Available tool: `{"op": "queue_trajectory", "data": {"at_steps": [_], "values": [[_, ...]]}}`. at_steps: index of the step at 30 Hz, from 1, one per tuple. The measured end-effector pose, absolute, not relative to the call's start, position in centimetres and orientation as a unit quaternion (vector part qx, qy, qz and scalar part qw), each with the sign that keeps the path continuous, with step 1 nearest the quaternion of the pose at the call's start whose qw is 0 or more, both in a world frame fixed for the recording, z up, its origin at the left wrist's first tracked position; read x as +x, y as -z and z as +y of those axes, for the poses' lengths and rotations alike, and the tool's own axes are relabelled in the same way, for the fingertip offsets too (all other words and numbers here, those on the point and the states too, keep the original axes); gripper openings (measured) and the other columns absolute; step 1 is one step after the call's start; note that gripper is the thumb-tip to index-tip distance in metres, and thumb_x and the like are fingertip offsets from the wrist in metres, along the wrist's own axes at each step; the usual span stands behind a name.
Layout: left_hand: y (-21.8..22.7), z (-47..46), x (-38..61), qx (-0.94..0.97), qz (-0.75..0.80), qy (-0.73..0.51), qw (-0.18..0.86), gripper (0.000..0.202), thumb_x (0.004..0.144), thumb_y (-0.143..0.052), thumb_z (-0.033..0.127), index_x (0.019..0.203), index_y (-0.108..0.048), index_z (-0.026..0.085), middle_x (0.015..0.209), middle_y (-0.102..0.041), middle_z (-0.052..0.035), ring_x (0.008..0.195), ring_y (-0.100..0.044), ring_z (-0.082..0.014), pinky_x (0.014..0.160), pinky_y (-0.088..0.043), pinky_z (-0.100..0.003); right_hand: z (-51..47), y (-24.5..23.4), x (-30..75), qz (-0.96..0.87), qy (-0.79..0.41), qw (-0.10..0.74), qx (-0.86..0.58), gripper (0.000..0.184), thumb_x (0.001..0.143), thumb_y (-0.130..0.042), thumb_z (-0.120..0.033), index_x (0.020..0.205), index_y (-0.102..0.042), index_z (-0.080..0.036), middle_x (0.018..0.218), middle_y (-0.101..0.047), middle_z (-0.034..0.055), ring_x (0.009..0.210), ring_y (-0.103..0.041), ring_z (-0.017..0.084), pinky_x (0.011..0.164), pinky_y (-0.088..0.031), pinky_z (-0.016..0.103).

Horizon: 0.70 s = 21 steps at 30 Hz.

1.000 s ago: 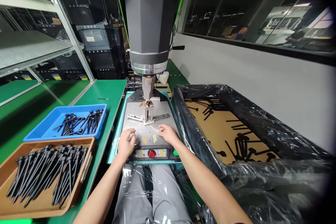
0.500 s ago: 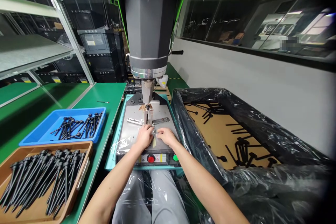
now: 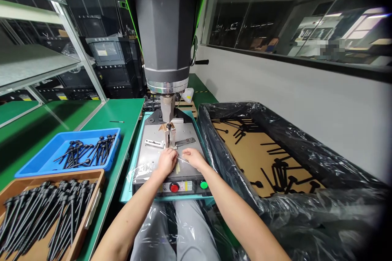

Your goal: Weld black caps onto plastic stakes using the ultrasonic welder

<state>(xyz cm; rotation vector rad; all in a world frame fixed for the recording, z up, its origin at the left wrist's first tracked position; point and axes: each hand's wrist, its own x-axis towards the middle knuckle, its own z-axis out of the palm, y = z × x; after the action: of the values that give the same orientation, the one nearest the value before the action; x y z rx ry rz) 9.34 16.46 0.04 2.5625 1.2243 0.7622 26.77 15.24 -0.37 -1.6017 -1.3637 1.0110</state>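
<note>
My left hand (image 3: 168, 161) is closed over the front of the metal machine plate (image 3: 150, 155), just in front of the upright fixture (image 3: 172, 135). Its fingertips are curled together, and what they hold is too small to make out. My right hand (image 3: 193, 158) sits a little to the right with thumb and fingers pinched; a thin pale line shows by them, of a kind I cannot tell. A black round-headed piece (image 3: 168, 127) stands in the fixture, under the metal tip (image 3: 167, 108) of the large dark press head (image 3: 167, 45).
Left on the green bench, a blue tray (image 3: 39, 163) and a brown tray (image 3: 99, 183) hold many black round-headed rods. A plastic-lined box (image 3: 214, 138) at right has more rods on cardboard. A red button (image 3: 174, 188) and green button (image 3: 203, 185) face me.
The gap between my hands has widened slightly, the right hand drawing away from the left. The whole view has shifted a little.
</note>
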Motion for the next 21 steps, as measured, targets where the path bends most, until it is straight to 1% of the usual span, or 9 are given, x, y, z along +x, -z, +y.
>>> {"op": "queue_trajectory", "data": {"at_steps": [5, 9, 13, 15, 18, 21], "values": [[-0.3, 16.3, 9.3, 0.869, 0.406, -0.266, 0.098, 0.018, 0.085, -0.049, 0.007, 0.088, -0.062, 0.018, 0.093, -0.066, -0.0077, 0.094, -0.056, -0.0235, 0.082, -0.044, -0.035, 15.3, -0.1, 26.8, -0.561, -0.412, 0.374, -0.613, 0.012, 0.071, -0.065, -0.024, 0.075, -0.073, -0.016, 0.071, -0.071, 0.0025, 0.066, -0.061, 0.017, 0.064, -0.046, 0.027], [-0.4, 16.4, 9.5, 0.868, 0.404, -0.272, 0.096, 0.019, 0.085, -0.048, 0.007, 0.088, -0.063, 0.019, 0.092, -0.065, -0.0078, 0.093, -0.056, -0.0238, 0.082, -0.043, -0.035, 15.1, -0.4, 26.5, -0.570, -0.390, 0.370, -0.621, 0.009, 0.068, -0.064, -0.022, 0.068, -0.071, -0.016, 0.061, -0.065, 0.0003, 0.059, -0.055, 0.015, 0.057, -0.040, 0.025], [0.0, 16.7, 9.5, 0.863, 0.414, -0.274, 0.097, 0.018, 0.085, -0.048, 0.008, 0.089, -0.062, 0.019, 0.087, -0.065, -0.0077, 0.088, -0.057, -0.0244, 0.079, -0.044, -0.036, 14.9, -0.8, 26.4, -0.581, -0.365, 0.375, -0.623, 0.011, 0.071, -0.058, -0.022, 0.068, -0.068, -0.017, 0.062, -0.064, -0.0006, 0.058, -0.053, 0.014, 0.055, -0.037, 0.024], [0.2, 16.8, 9.5, 0.859, 0.419, -0.275, 0.101, 0.020, 0.084, -0.049, 0.009, 0.095, -0.062, 0.018, 0.087, -0.066, -0.0076, 0.086, -0.058, -0.0245, 0.077, -0.045, -0.036, 14.8, -1.1, 26.5, -0.591, -0.347, 0.379, -0.622, 0.014, 0.075, -0.055, -0.024, 0.072, -0.067, -0.017, 0.066, -0.066, 0.0000, 0.060, -0.055, 0.015, 0.057, -0.038, 0.024], [0.5, 17.1, 9.5, 0.859, 0.416, -0.278, 0.113, 0.027, 0.082, -0.051, 0.009, 0.106, -0.061, 0.017, 0.087, -0.067, -0.0070, 0.085, -0.060, -0.0240, 0.079, -0.047, -0.036, 14.8, -1.8, 26.8, -0.614, -0.309, 0.375, -0.622, 0.017, 0.081, -0.052, -0.027, 0.077, -0.066, -0.018, 0.073, -0.067, 0.0011, 0.067, -0.058, 0.017, 0.061, -0.040, 0.025], [0.4, 17.4, 9.8, 0.859, 0.408, -0.284, 0.125, 0.038, 0.081, -0.051, 0.008, 0.117, -0.058, 0.017, 0.090, -0.069, -0.0065, 0.089, -0.062, -0.0234, 0.083, -0.049, -0.037, 15.0, -2.7, 27.3, -0.642, -0.259, 0.352, -0.630, 0.016, 0.084, -0.051, -0.023, 0.079, -0.066, -0.019, 0.077, -0.068, 0.0020, 0.074, -0.060, 0.018, 0.068, -0.041, 0.025]]}}
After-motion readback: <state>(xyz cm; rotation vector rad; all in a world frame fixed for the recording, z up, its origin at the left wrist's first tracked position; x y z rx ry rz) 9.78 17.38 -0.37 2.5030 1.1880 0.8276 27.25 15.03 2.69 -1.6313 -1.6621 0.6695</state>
